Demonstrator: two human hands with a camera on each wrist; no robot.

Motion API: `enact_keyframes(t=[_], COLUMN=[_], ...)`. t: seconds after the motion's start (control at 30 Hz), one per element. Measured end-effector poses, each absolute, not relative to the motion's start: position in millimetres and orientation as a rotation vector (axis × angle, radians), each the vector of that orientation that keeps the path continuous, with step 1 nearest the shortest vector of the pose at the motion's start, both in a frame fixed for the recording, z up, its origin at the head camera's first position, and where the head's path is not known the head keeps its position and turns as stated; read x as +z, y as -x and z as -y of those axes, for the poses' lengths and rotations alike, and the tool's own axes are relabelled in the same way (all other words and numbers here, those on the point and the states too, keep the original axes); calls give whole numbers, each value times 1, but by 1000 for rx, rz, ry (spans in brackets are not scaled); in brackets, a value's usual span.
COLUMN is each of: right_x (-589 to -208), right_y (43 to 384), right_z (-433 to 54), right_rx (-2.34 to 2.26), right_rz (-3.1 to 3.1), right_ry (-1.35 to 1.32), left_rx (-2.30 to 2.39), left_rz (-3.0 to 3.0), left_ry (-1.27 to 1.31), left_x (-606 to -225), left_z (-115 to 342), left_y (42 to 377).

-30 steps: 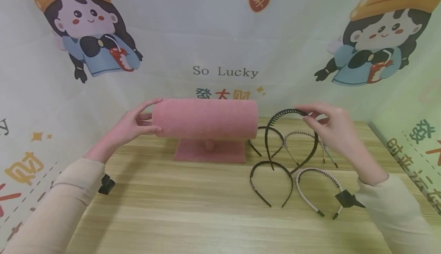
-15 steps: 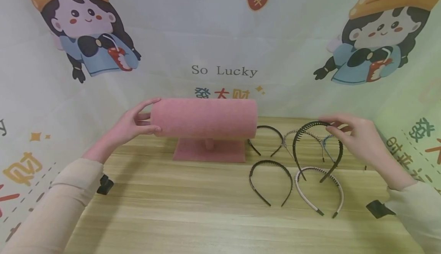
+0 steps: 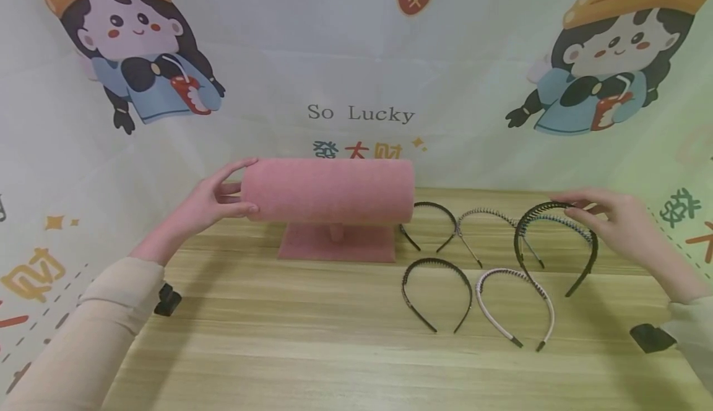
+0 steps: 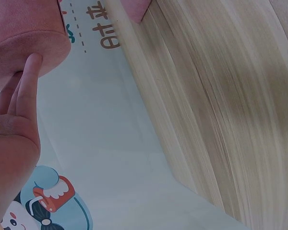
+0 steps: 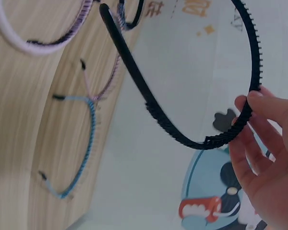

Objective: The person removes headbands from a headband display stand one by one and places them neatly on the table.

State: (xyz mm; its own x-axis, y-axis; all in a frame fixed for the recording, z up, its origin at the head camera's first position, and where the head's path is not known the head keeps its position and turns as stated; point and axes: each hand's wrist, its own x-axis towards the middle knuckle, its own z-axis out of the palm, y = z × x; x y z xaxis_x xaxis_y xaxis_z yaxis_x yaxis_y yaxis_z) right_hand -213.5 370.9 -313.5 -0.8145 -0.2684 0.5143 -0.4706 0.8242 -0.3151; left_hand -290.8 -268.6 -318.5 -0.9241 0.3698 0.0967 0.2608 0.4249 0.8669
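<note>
In the head view my left hand (image 3: pixel 208 197) grips the left end of a pink padded cylinder stand (image 3: pixel 328 188), thumb and fingers spread over its edge. The left wrist view shows fingertips against the cylinder's end face (image 4: pixel 48 52). My right hand (image 3: pixel 618 216) pinches a black toothed headband (image 5: pixel 134 72) near its top curve, thumb on one side and fingers on the other. Its legs hang downward over the right of the table. Behind it in the head view lies a blue headband (image 5: pixel 90 143), partly covered by the held one.
Left of the held headband, a beaded pinkish headband (image 3: pixel 484 210) and a dark one (image 3: pixel 427 204) lie in the back row. In front are a black headband (image 3: pixel 437 261) and a white-pink one (image 3: pixel 551 312). A printed cloth backdrop (image 3: pixel 356 46) rises behind the wooden table (image 3: pixel 312 361).
My right hand has carried the black headband rightward and somewhat lower, from beside the cylinder to over the blue headband. My left hand keeps its grip on the cylinder stand.
</note>
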Motion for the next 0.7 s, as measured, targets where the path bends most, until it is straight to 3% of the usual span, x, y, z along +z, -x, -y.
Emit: enact_keyframes(t=[0.7], right_x=[-376], right_y=[198], right_z=[-447], right_rx=[642], right_rz=[2659], right_ry=[-493], left_rx=[1526], left_rz=[-2574], left_ry=[-576], left_x=[-319], left_z=[268], left_y=[289])
